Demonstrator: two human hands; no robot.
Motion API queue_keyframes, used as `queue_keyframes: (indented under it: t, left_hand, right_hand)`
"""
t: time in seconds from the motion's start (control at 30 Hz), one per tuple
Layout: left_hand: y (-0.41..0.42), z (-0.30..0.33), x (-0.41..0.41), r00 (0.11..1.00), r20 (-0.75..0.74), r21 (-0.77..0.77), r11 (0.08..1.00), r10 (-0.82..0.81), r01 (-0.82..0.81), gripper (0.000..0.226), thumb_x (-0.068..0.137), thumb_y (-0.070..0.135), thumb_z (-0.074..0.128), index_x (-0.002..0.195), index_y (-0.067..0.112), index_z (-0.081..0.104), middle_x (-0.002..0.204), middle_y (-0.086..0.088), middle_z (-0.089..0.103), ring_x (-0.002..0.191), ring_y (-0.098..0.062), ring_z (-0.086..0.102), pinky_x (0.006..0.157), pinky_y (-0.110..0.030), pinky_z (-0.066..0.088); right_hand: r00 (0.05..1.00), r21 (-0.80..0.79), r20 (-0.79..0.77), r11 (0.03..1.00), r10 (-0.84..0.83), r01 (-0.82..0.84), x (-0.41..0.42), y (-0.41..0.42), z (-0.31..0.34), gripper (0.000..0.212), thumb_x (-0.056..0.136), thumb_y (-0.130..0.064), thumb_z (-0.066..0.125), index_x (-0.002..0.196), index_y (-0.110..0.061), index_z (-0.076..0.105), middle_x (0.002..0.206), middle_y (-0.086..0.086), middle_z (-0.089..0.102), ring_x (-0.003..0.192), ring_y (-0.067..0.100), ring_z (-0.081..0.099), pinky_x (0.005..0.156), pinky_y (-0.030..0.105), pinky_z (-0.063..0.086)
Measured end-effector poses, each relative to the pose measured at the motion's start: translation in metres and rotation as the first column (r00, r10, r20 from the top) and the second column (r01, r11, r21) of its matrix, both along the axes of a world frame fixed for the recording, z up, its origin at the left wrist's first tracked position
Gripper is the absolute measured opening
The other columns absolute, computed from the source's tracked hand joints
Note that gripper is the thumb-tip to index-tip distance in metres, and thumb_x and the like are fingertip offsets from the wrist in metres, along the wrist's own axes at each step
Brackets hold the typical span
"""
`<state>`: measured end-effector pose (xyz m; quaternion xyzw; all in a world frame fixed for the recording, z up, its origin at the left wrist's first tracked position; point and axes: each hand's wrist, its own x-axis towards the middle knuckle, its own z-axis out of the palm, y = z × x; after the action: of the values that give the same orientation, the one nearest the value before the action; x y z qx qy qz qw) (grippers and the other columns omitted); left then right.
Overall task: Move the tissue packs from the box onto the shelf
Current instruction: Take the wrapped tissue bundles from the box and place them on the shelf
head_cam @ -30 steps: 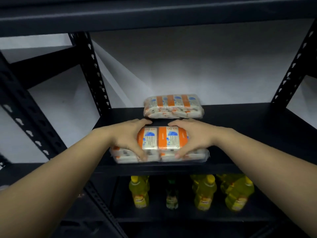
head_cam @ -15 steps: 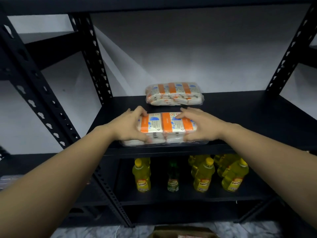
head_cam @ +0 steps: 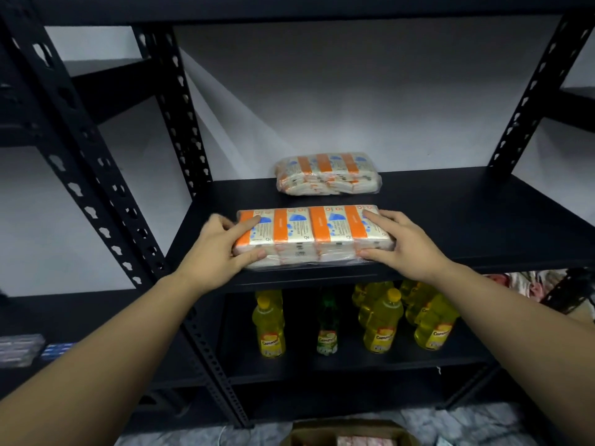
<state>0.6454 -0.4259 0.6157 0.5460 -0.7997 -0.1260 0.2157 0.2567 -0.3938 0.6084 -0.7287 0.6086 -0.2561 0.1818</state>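
Grip: both hands clasp one pack (head_cam: pixel 314 235) by its ends. The left hand (head_cam: pixel 215 249) has its thumb under the near lower edge and its fingers over the top left corner; the right hand (head_cam: pixel 399 244) mirrors it at the other end. Neither hand is spread free; both press on the wrapper.

Location: the pack lies flat on the shelf (head_cam: pixel 450 220), along the front edge. A second pack (head_cam: pixel 328 173) lies behind it toward the wall, apart from it. The box (head_cam: pixel 349 434) is on the floor below, open, with more packs apparently inside, though little of it shows.

Risks, as judged:
- The pack sits close to the front lip. Released carelessly, or dragged by a withdrawing thumb, it could slide off and drop onto the bottles (head_cam: pixel 380 320) below or to the floor.
- The wrapper looks thin and slack. A thumb caught in the film could tear it or pull the pack forward.
- The soft contents may sag if the pack overhangs the lip.

Recommendation: push it back toward the second pack before letting go.
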Motion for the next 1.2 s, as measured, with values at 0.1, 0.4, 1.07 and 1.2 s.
queue_keyframes:
  t: [0.1,0.4,1.07,1.2]
  left_hand:
    - [0.003,-0.004,0.001,0.98,-0.198,0.043,0.999,-0.014,0.023,0.078,0.078,0.058,0.075,0.149,0.044,0.044,0.118,0.015,0.056,0.102,-0.002,0.06,0.085,-0.011,0.046]
    - [-0.011,-0.004,0.0,0.898,-0.439,0.107,0.994,0.025,0.025,0.072,0.056,0.038,0.094,0.123,0.039,0.069,0.096,0.011,0.075,0.08,0.002,0.068,0.076,-0.016,0.054]
    - [-0.095,-0.007,-0.266,0.806,-0.558,0.204,0.908,-0.199,0.365,0.064,0.067,0.024,0.092,0.126,0.03,0.068,0.1,-0.003,0.078,0.095,-0.014,0.074,0.095,-0.035,0.056]
    - [-0.11,-0.008,-0.315,0.793,-0.558,0.189,0.893,-0.244,0.408,0.06,0.072,0.018,0.09,0.126,0.031,0.067,0.1,0.002,0.077,0.092,-0.006,0.071,0.087,-0.022,0.052]
  right_hand:
    - [0.999,-0.022,0.04,0.999,-0.024,0.025,-0.001,0.001,0.003,0.089,0.076,-0.056,0.079,0.154,-0.039,0.039,0.157,-0.006,0.037,0.138,0.013,0.04,0.109,0.034,0.042]
    - [0.979,-0.035,0.187,0.996,-0.079,0.087,-0.015,0.003,0.013,0.075,0.067,-0.037,0.093,0.136,-0.029,0.065,0.132,-0.007,0.065,0.108,0.004,0.064,0.096,0.032,0.057]
    - [0.902,-0.084,0.237,0.917,-0.362,0.39,-0.248,0.048,0.005,0.069,0.063,-0.036,0.095,0.127,-0.027,0.071,0.111,-0.016,0.067,0.097,0.001,0.065,0.08,0.012,0.053]
    - [0.879,-0.101,0.236,0.89,-0.413,0.445,-0.282,0.054,0.002,0.068,0.065,-0.034,0.095,0.128,-0.026,0.07,0.11,-0.012,0.066,0.096,0.002,0.065,0.079,0.013,0.054]
